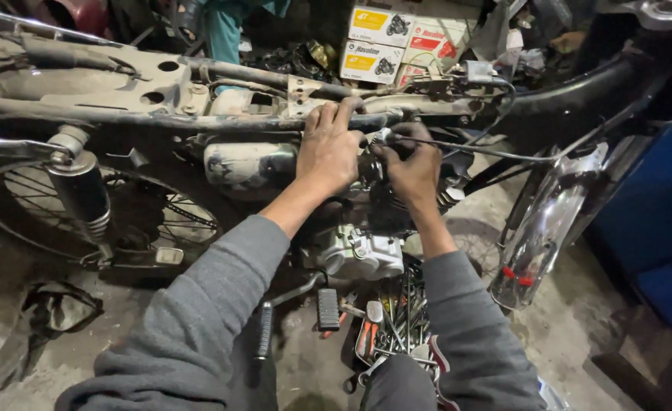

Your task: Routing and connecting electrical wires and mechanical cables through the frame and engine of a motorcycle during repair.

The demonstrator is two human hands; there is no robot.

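While the left hand rests open-fingered on the frame tube, the right hand beside it grips the cable.

Hidden or cut off: part under left hand, covered by the palm; right hand fingertips, lost in dark engine recess; grip on the cable, unclear; rear wheel, cropped at the frame's left edge; floor tools, half behind sleeves, kinds indistinct
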